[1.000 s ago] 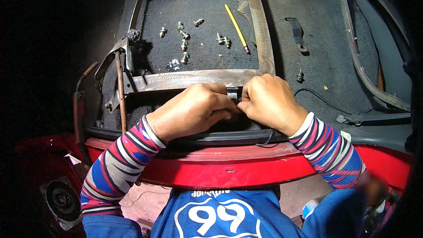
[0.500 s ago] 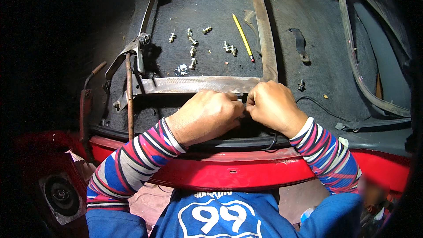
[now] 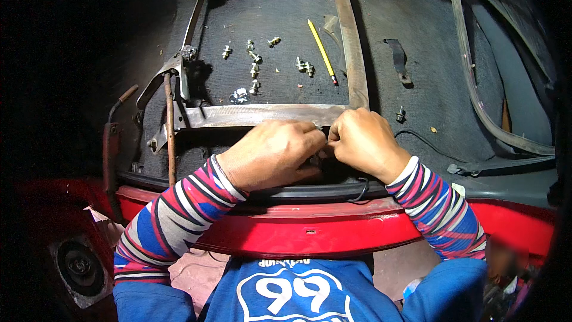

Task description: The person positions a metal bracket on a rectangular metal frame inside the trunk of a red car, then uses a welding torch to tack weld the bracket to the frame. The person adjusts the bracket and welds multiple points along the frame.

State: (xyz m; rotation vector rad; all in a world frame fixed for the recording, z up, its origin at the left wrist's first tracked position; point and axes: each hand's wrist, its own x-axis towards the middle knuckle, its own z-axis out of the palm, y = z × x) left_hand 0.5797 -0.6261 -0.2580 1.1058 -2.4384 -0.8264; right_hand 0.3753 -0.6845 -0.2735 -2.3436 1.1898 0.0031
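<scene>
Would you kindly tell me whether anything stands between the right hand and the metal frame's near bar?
Nothing visible does: the right hand overlaps the near-right corner of the metal frame in this view, though actual contact is unclear.

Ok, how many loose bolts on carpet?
9 bolts. Inside the metal frame: one left, four in a rough column, one right of its top, two near the yellow pencil. One outside, right. The left hand or right hand may hide more.
</scene>
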